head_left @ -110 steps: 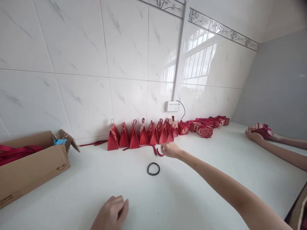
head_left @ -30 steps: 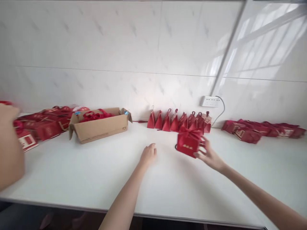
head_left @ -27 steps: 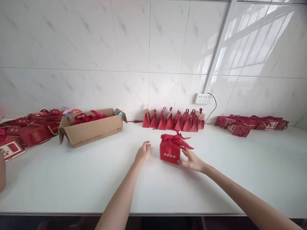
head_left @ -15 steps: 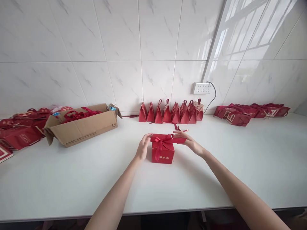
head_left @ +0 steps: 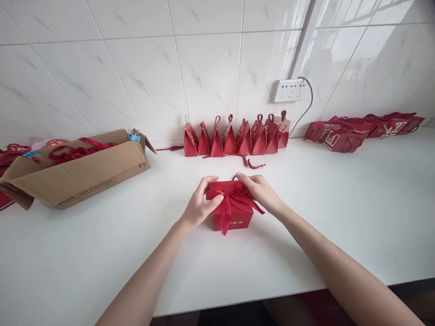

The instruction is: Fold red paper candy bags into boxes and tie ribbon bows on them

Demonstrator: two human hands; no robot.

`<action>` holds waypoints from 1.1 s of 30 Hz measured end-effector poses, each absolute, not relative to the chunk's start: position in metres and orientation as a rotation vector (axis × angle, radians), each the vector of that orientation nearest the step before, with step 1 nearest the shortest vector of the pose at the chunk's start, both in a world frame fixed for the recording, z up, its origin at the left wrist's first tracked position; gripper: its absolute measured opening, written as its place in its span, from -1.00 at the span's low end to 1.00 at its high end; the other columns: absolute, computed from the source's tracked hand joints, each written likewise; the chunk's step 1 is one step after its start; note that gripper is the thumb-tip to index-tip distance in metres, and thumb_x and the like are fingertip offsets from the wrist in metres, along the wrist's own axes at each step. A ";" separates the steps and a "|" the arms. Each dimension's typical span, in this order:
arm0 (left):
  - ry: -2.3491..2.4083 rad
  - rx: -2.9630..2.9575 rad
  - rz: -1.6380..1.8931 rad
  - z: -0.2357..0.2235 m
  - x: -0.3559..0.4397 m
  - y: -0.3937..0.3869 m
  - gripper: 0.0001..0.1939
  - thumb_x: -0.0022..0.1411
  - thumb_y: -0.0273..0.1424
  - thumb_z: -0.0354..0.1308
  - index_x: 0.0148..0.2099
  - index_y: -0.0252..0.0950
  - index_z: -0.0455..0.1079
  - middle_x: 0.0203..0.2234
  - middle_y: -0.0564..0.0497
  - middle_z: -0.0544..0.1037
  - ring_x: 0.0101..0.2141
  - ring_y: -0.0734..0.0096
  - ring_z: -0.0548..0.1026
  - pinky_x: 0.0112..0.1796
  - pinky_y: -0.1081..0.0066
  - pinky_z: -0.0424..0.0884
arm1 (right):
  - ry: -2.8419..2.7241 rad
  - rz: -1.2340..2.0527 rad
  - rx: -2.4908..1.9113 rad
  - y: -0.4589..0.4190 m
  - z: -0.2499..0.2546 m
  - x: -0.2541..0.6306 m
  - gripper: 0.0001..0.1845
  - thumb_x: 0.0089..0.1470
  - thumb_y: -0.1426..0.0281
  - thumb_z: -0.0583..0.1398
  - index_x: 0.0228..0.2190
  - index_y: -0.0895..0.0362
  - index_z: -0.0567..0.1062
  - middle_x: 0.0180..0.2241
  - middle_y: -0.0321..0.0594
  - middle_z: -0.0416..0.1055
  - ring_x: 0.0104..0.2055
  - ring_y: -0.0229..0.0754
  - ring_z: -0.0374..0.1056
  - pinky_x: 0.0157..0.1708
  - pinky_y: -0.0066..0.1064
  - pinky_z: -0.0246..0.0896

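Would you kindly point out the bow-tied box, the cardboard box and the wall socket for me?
Bow-tied box (head_left: 239,216): head view, on its front face.
Cardboard box (head_left: 97,176): head view, on its long front wall.
Wall socket (head_left: 288,91): head view, middle of its front plate.

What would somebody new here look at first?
Probably the red box with its shiny ribbon bow, in the middle of the white table between the left hand and right hand. Behind it, little red boxes, mostly pointed, stand along the tiled wall. To the left, red ribbons show in an open cardboard box.
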State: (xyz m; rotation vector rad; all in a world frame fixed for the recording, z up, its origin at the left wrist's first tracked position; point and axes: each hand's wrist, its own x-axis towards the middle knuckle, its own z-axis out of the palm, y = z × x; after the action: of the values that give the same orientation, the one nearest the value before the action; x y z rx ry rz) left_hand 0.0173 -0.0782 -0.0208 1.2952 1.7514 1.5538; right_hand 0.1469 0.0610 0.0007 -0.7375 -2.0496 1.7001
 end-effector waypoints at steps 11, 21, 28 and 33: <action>2.120 1.302 1.739 -0.023 0.026 -0.083 -0.76 0.21 -0.25 0.00 -0.43 -0.26 0.13 -0.11 -0.05 0.32 0.06 0.28 0.22 -0.08 0.39 0.23 | -1.920 2.067 -0.405 0.062 -0.006 0.167 -0.74 -0.08 0.29 0.19 -0.57 0.12 0.19 -0.56 -0.34 0.13 -0.51 -0.32 0.07 -0.48 -0.45 -0.02; 2.289 1.333 1.525 -0.017 0.027 -0.088 -0.61 0.18 -0.22 -0.03 -0.58 -0.26 -0.06 -0.62 0.09 0.09 -0.48 0.42 0.15 -0.43 0.41 0.12 | -2.152 1.823 -0.634 0.057 -0.003 0.167 -0.42 0.03 -0.03 0.07 -0.70 0.12 0.03 -0.68 -0.42 -0.12 -0.63 -0.39 -0.20 -0.62 -0.44 -0.27; 2.183 1.410 1.608 -0.022 0.027 -0.086 -0.64 0.18 -0.28 -0.01 -0.56 -0.26 -0.06 -0.63 0.12 0.03 -0.56 0.51 0.06 -0.55 0.45 0.01 | -2.017 1.798 -0.640 0.059 -0.007 0.160 -0.35 0.03 -0.11 -0.01 -0.75 0.11 -0.01 -0.71 -0.42 -0.18 -0.65 -0.40 -0.24 -0.64 -0.43 -0.31; 2.119 1.448 1.653 -0.024 0.025 -0.085 -0.63 0.17 -0.30 -0.01 -0.56 -0.25 -0.10 -0.65 0.13 -0.03 -0.59 0.53 0.00 -0.58 0.45 -0.05 | -2.021 1.879 -0.641 0.056 -0.010 0.158 -0.53 -0.03 0.05 0.11 -0.67 0.11 0.11 -0.67 -0.39 0.01 -0.64 -0.38 -0.10 -0.63 -0.46 -0.24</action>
State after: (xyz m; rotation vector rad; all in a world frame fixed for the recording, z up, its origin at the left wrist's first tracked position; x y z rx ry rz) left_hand 0.0250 -0.0845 -0.0240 1.4478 2.1195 1.6525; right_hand 0.1581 0.0563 -0.0096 -0.6415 -2.0206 1.8791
